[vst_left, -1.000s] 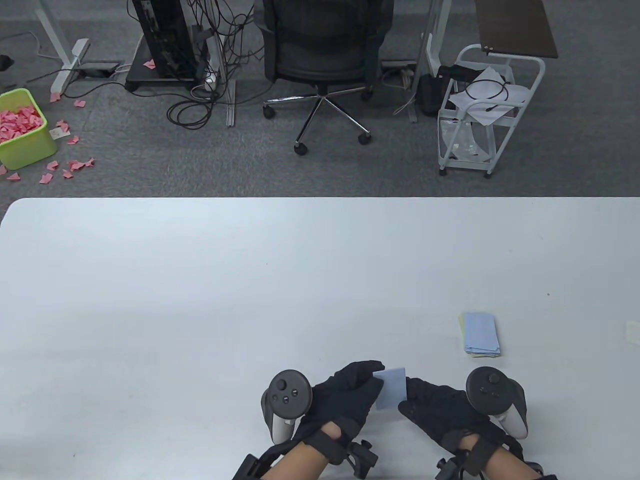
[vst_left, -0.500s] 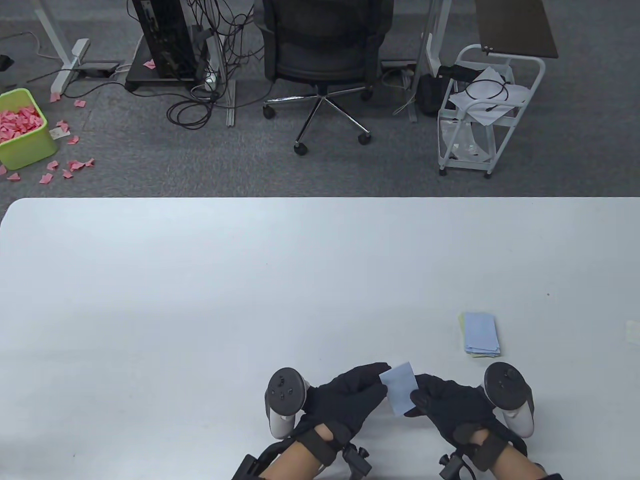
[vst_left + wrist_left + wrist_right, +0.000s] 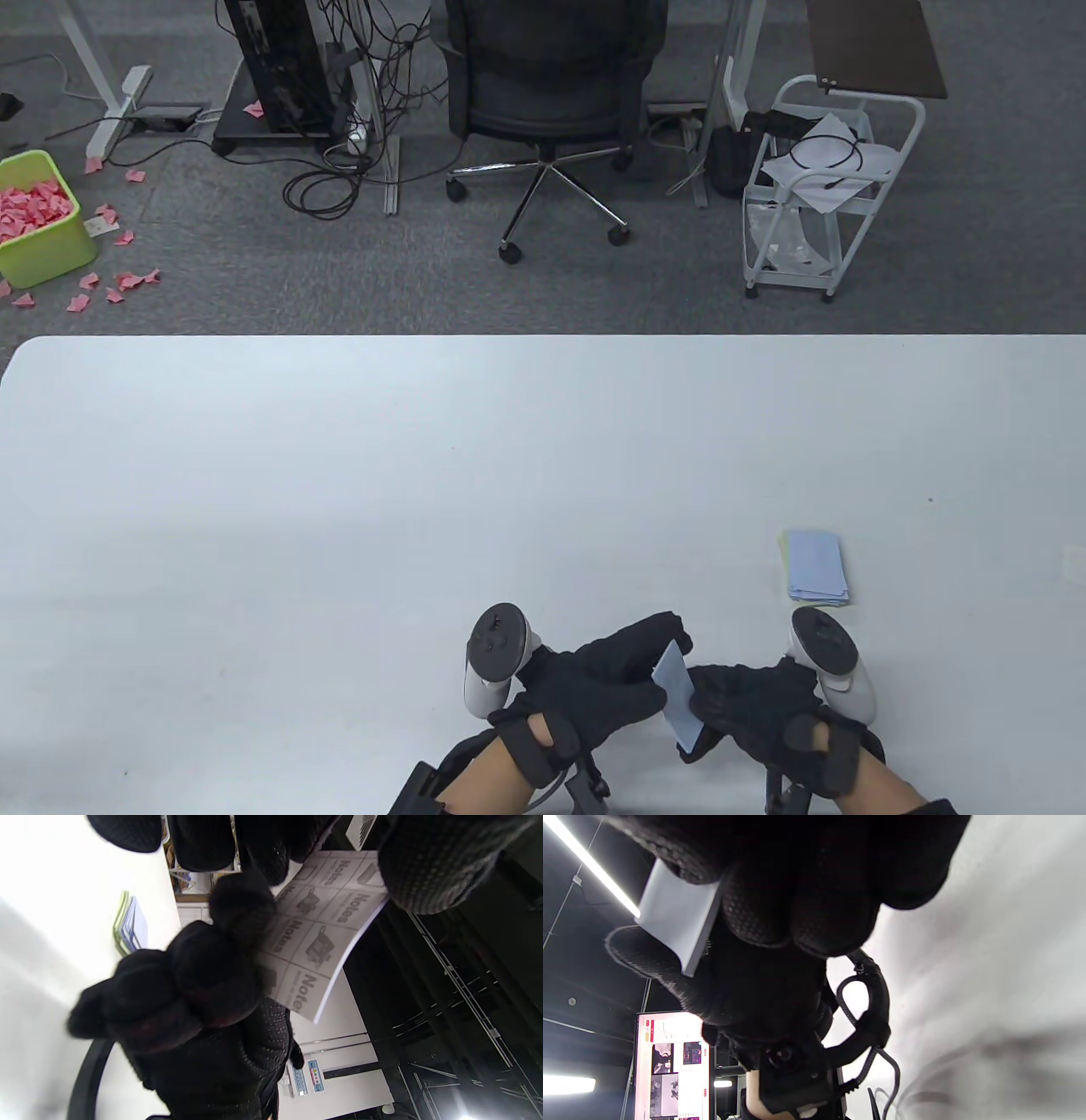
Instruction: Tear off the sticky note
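Note:
A pale blue sticky note pad [image 3: 679, 692] is held between both gloved hands just above the table's front edge, tilted up on edge. My left hand [image 3: 666, 649] grips its far end. My right hand [image 3: 702, 709] grips its near end. In the left wrist view the pad's printed "Notes" backing [image 3: 326, 929] faces the camera, with left fingers [image 3: 428, 861] on its top edge and the right hand [image 3: 191, 993] in front. In the right wrist view the pad [image 3: 674, 914] sticks out from under the right fingers [image 3: 780, 899].
A small stack of blue and green notes [image 3: 816, 567] lies on the white table [image 3: 424, 475] to the right of the hands; it also shows in the left wrist view [image 3: 129, 925]. A pale note [image 3: 1074, 562] lies at the right edge.
The pad has turned from lying nearly flat to standing on edge. Both hands have rotated around it and drawn closer together, the right hand moving nearer the front edge.

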### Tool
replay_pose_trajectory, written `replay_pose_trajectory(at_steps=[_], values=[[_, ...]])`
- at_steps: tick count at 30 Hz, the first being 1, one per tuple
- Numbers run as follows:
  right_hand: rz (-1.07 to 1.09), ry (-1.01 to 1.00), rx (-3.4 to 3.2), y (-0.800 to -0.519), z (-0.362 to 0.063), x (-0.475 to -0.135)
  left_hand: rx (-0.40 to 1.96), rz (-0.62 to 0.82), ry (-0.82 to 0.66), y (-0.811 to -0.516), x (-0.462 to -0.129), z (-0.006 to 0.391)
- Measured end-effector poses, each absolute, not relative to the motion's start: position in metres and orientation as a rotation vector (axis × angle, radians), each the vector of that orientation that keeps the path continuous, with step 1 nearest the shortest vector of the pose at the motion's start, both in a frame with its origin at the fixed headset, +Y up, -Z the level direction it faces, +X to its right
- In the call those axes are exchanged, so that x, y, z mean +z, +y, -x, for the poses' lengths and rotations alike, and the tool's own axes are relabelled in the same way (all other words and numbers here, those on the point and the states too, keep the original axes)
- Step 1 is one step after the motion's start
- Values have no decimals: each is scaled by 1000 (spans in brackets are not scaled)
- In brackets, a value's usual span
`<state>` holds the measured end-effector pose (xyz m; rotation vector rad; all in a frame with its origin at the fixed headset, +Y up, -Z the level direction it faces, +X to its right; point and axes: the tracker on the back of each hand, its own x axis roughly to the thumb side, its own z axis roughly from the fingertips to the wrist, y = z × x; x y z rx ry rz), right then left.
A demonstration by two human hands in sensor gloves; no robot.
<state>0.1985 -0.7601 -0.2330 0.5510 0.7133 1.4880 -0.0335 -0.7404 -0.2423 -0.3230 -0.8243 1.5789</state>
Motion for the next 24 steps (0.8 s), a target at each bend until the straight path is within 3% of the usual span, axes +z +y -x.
replay_pose_trajectory(at_steps=[8,10,13,16,24], values=[[-541,600,1624,-755,-203,-230,1735,208,-631,-747,-238,42],[-529,441,1743,-747,-210,-229,1724,179,-568,-750,-238,47],[-589,23,1952,-726,-219,-224,1745,191,-480,-757,-239,50],[-817,-326,2066,-709,-217,-212,1791,264,-427,-764,-237,47],[-1028,-354,2116,-706,-195,-196,1743,339,-452,-767,-230,31]])
